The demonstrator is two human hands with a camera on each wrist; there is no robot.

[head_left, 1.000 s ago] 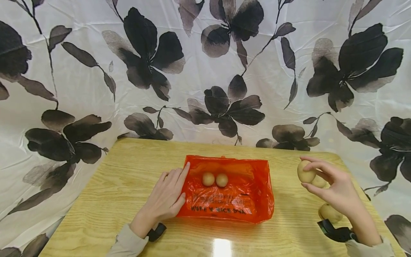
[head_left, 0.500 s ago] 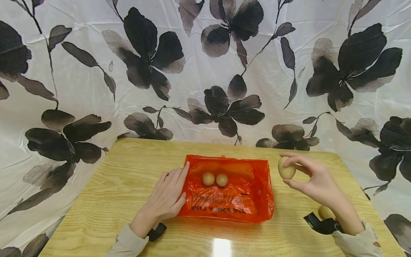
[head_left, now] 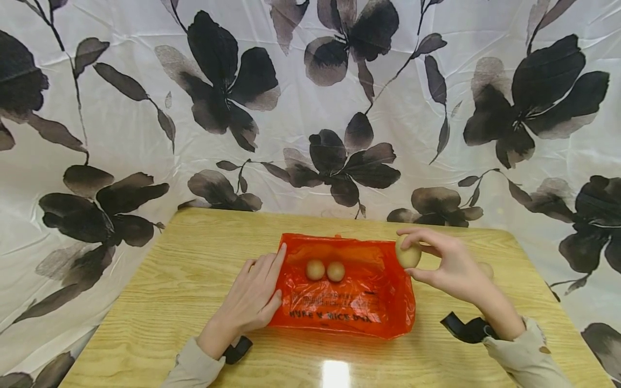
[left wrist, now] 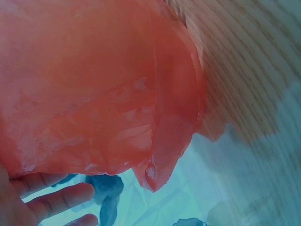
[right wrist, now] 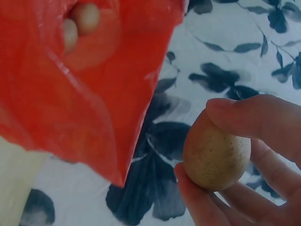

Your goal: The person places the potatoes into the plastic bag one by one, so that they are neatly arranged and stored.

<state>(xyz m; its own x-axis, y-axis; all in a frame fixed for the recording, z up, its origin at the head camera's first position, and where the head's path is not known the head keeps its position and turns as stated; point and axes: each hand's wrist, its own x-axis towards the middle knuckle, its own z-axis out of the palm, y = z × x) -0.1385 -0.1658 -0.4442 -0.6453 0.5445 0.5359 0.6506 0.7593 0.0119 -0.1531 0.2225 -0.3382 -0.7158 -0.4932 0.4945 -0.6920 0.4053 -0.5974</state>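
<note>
An orange-red plastic bag [head_left: 339,302] lies on the table with its mouth spread and dark print showing inside. Within it, two round tan potatoes [head_left: 315,270] sit side by side. Along the bag's left edge rests my left hand [head_left: 254,293], index finger straight; in the left wrist view its fingers [left wrist: 70,196] are loosely apart beside the film. My right hand [head_left: 443,261] pinches another potato [right wrist: 216,150] between thumb and fingertips. That potato, oval, yellowish-brown and speckled, overlaps the bag's upper right corner in the head view.
On the wooden table [head_left: 184,269], one more potato [head_left: 487,269] shows partly behind my right hand. A floral cloth [head_left: 291,108] hangs at the table's back edge. Black straps [head_left: 468,327] circle both wrists.
My right hand has carried the potato leftward, from the table's right side to the bag's right edge. My left hand and the bag stay put.
</note>
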